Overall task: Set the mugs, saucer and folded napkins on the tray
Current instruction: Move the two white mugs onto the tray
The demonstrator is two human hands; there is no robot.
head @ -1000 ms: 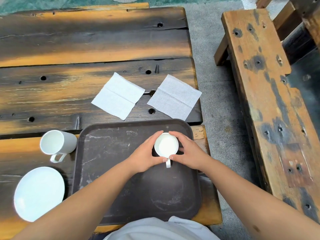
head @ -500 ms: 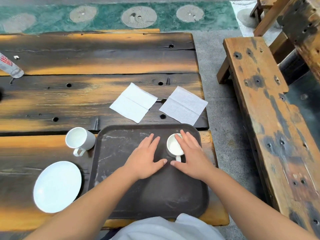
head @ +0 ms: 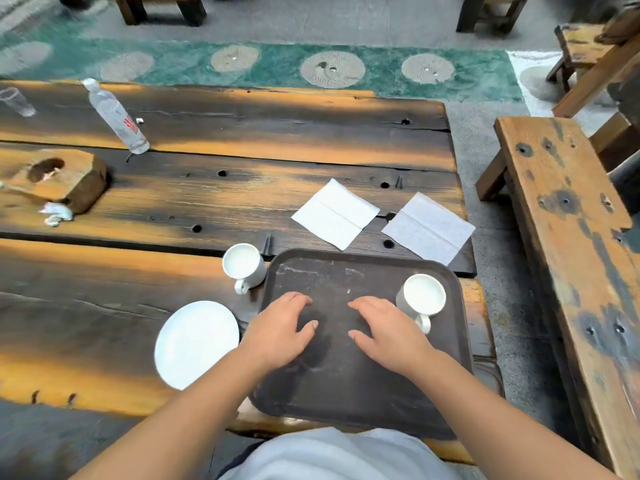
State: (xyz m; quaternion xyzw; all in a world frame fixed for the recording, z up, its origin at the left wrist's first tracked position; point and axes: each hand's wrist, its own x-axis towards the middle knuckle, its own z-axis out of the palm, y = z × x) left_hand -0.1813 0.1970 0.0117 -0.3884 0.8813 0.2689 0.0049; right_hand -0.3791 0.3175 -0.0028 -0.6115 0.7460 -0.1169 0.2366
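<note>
White china marks the progress in the head view: one mug (head: pixel 423 295) stands on the brown tray (head: pixel 311 271), just right of the right hand (head: pixel 388 332), whose fingers (head: pixel 363 303) lie loosely spread and empty. The left hand (head: pixel 282 329) is likewise open over the tray. Left of it the second mug (head: pixel 243 265), touching the tray's rim, and the saucer (head: pixel 195 342) wait on the wooden surface (head: pixel 104 289); both napkins (head: pixel 335 213) (head: pixel 428 227) lie beyond the fingers. A second ago both hands cupped the mug; they have since let go.

One mug (head: pixel 424 295) on tray (head: pixel 346 393); other mug (head: pixel 243 264), saucer (head: pixel 195 344) left of it.
</note>
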